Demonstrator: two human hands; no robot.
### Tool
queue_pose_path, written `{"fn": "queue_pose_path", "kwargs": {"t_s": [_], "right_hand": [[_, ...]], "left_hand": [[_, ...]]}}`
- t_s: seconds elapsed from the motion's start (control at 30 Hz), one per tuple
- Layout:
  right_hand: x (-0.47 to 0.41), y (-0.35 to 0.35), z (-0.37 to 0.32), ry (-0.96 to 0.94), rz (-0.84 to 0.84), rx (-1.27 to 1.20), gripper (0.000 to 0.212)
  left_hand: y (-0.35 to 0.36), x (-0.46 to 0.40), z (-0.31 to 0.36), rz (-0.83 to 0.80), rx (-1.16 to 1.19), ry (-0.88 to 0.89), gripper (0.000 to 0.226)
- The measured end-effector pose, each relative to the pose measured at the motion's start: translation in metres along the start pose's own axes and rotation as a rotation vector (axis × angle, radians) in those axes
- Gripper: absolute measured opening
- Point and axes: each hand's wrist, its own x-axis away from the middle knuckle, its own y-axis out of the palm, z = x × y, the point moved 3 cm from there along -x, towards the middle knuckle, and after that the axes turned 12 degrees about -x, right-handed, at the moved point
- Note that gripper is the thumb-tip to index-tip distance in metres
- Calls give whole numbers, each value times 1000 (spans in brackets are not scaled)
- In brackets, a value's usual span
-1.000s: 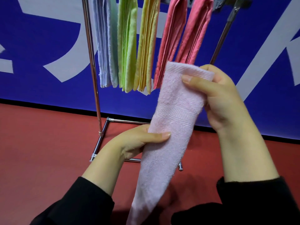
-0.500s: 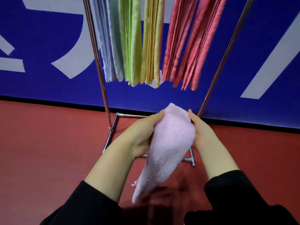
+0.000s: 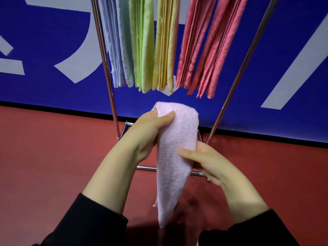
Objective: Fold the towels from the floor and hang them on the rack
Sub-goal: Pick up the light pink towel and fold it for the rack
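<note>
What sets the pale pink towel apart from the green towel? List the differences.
1. The pale pink towel is gripped by the left hand near its top and the right hand lower down; the green towel hangs on the rack.
2. The pale pink towel tapers to a point below; the green towel hangs in flat, even layers.
Both are folded terry cloth.

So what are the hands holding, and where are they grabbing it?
Both hold the pale pink towel. The left hand grips its folded top end; the right hand pinches its right edge around the middle.
</note>
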Motion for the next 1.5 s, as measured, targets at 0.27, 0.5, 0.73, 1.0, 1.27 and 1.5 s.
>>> {"fn": "queue_pose_path", "kwargs": {"t_s": [0.27, 0.5, 0.73, 1.0, 1.27, 1.5], "right_hand": [[-8, 19, 30, 67, 63, 92, 30], [-5, 24, 25, 153, -92, -54, 32], [-4, -2, -8, 89, -98, -67, 34], [-6, -5, -15, 106, -161, 10, 24], [-3, -8, -21, 190, -239, -7, 27], [-3, -18, -17, 191, -229, 138, 18]], "left_hand": [[-21, 4, 5, 25, 222, -5, 28], [-50, -5, -19, 399, 384, -229, 25], [-72, -27, -69, 592, 218, -557, 35], [-26, -22, -46, 243, -247, -77, 26], [23, -10, -44, -131, -514, 82, 50], [12, -11, -36, -25, -484, 178, 46]]}}
